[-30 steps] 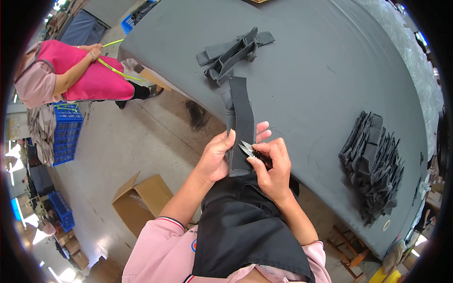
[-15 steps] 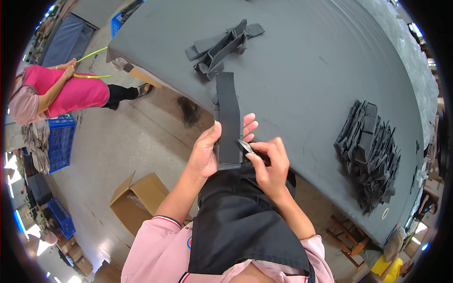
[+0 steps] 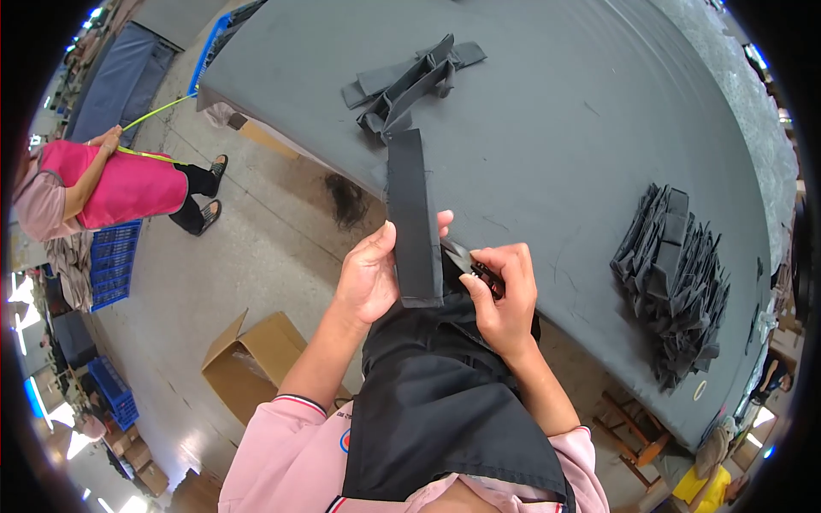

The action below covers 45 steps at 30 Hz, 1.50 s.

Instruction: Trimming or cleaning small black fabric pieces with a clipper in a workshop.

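Note:
My left hand (image 3: 368, 275) is closed around a long, flat dark grey fabric strip (image 3: 414, 227), thumb on its left edge and fingertips showing past its right edge. The strip stands lengthwise before me, its far end over the table edge. In my right hand (image 3: 506, 301) is a pair of thread snips (image 3: 462, 259), their metal blades apart and pointing at the strip's right edge. Whether a blade touches the fabric I cannot tell. Beyond the strip, a loose heap of similar folded grey pieces (image 3: 409, 94) lies on the table.
A grey-covered table (image 3: 539, 145) stretches ahead and right, with a thick pile of grey pieces (image 3: 671, 282) at its right. An open cardboard box (image 3: 256, 363) stands on the floor at left. Farther left, a person in a pink apron (image 3: 124, 184) holds a yellow-green tape (image 3: 154, 113).
My right hand has drawn a little right, and the snips' blades now show spread. The strip has turned slightly in my left hand. The person at left has moved farther left.

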Each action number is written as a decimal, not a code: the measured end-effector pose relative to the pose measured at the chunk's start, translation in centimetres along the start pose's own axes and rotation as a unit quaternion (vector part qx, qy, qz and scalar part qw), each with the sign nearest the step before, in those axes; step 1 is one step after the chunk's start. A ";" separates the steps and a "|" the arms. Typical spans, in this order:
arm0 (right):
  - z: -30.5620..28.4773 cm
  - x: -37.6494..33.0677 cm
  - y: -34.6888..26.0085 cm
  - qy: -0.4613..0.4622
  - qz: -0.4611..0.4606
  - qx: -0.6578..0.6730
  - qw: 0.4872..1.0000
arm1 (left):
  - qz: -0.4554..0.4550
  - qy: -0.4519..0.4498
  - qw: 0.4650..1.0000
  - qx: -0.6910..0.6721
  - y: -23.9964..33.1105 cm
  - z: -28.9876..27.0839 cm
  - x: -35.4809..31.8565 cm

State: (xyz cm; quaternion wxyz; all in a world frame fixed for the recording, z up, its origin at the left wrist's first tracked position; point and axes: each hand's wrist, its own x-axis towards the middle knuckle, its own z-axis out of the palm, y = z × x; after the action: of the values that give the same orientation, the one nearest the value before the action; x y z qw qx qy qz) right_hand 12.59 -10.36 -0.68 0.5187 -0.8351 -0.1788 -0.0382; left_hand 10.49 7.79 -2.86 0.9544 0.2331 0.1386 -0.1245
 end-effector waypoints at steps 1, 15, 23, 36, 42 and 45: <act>0.0 0.3 -0.3 -0.012 0.053 0.043 0.998 | 0.002 0.011 1.000 0.017 0.0 0.1 -0.1; 2.0 1.2 -0.9 -0.134 0.065 0.039 0.988 | 0.032 -0.008 0.985 0.168 0.7 0.9 -1.5; 2.7 0.1 0.1 -0.094 0.121 0.126 0.980 | 0.048 -0.016 0.953 0.299 -0.3 0.1 -1.5; 3.2 -0.7 -2.1 -0.058 0.012 0.043 0.997 | 0.104 0.022 0.976 0.190 -1.1 0.7 -1.1; 3.5 -0.8 -3.1 -0.106 -0.048 0.023 0.993 | 0.104 0.033 0.992 0.070 0.3 1.3 -1.0; 3.2 -1.0 -3.7 -0.142 -0.067 0.024 0.987 | 0.112 0.036 0.991 0.057 0.7 1.1 -1.1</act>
State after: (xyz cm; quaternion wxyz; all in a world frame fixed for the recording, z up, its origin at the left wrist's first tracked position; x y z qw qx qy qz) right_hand 9.99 -6.35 0.76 0.5040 -0.8055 -0.3075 0.0504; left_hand 9.95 8.06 -1.28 0.9417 0.3060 0.1388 -0.0157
